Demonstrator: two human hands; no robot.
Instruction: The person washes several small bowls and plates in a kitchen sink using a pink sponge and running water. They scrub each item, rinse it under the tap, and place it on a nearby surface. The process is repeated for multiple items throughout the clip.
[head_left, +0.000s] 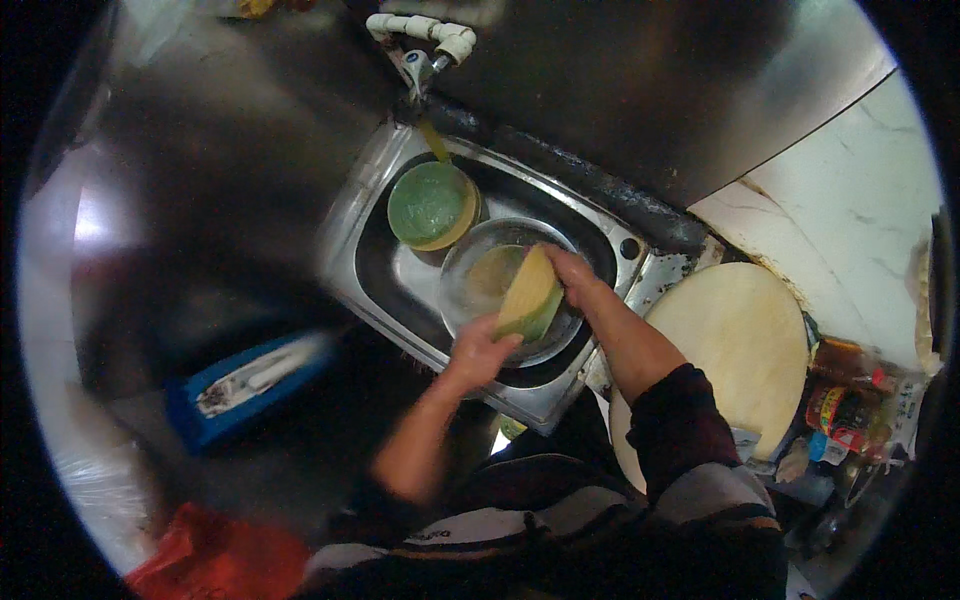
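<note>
Both hands hold a yellow-and-green dish (531, 296), tilted on edge above a round metal basin (452, 300). My left hand (480, 354) grips its lower end, thumb along the green side. At the upper right end, my right hand (568, 276) has hold of it, the fingers partly hidden behind. Cloudy water appears to lie in the basin, though blur leaves this unsure. The basin stands in a stainless steel sink (411, 279). Behind it, in the sink's far left corner, sits a round green-topped dish or stack of dishes (429, 206) with a yellow rim.
A tap (417, 71) on white piping (424, 28) rises behind the sink. To the right lies a large round cutting board (735, 345), with bottles and jars (840, 412) beyond. A blue container (196, 416) is at left, and a red bag (217, 555) at lower left.
</note>
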